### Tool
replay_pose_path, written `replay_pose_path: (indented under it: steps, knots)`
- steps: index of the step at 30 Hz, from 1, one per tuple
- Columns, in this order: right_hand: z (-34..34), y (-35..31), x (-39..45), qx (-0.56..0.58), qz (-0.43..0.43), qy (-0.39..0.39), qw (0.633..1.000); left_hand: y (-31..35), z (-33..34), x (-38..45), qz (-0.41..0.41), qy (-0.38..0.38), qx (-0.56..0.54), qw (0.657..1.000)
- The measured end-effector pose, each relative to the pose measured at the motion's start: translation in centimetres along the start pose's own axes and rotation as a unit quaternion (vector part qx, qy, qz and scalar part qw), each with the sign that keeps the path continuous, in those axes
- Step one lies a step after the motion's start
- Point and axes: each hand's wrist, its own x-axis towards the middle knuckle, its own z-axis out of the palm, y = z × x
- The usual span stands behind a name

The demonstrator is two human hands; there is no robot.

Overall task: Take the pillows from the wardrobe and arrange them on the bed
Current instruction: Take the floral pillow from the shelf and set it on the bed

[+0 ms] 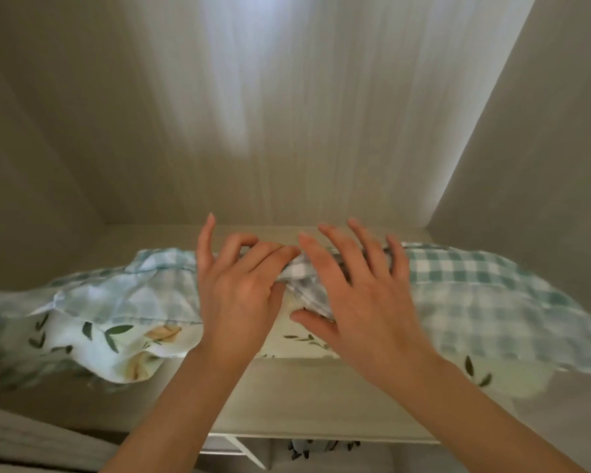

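Pillow (133, 302) lies long-ways 9-to-3 across the shelf (304, 397), left hand (239, 285) and right hand (355, 288) both spread wide on top.

Teal-white checked, leaf-printed pillow (475, 302), beige wardrobe (287, 131)

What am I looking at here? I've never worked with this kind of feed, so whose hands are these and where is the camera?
There is no machine: a person works bare-handed, and the single wide-angle camera sits on their head, looking forward into a wardrobe. The left hand and right hand reach onto a pale wardrobe shelf. On it lie pillows in green-checked and leaf-print covers, spread across the shelf and hanging over its front edge. Both hands rest on the bunched checked fabric in the middle, fingers spread and partly curled; nothing is firmly gripped or lifted yet. The picture is motion-blurred, so I cannot tell how many pillows there are.
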Motion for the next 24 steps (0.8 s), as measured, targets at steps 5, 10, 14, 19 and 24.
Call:
replay_pose_path:
  steps: [5, 10, 14, 19, 24]
  knots:
    - [0.6, 1.3, 2.0, -0.024, -0.005, -0.059, 0.998, 0.0, 1.1, 2.2, -0.051, -0.082, 0.014, 0.995]
    - [2.1, 3.1, 4.6, -0.038, 0.016, -0.062, 0.997, -1.2, 2.1, 0.4, -0.105, -0.093, 0.009, 0.99]
    - [3.2, 4.1, 6.2, -0.055, 0.029, -0.066, 0.996, -1.5, 2.3, -3.3, -0.147, -0.129, -0.014, 0.981]
    - [4.8, 5.2, 7.8, -0.088, 0.051, -0.064, 0.993, -1.3, 3.4, -7.1, -0.232, -0.275, -0.048, 0.932]
    - [6.3, 6.4, 9.9, -0.125, 0.072, -0.097, 0.985, -2.9, 5.2, -9.0, -0.241, -0.435, -0.018, 0.867]
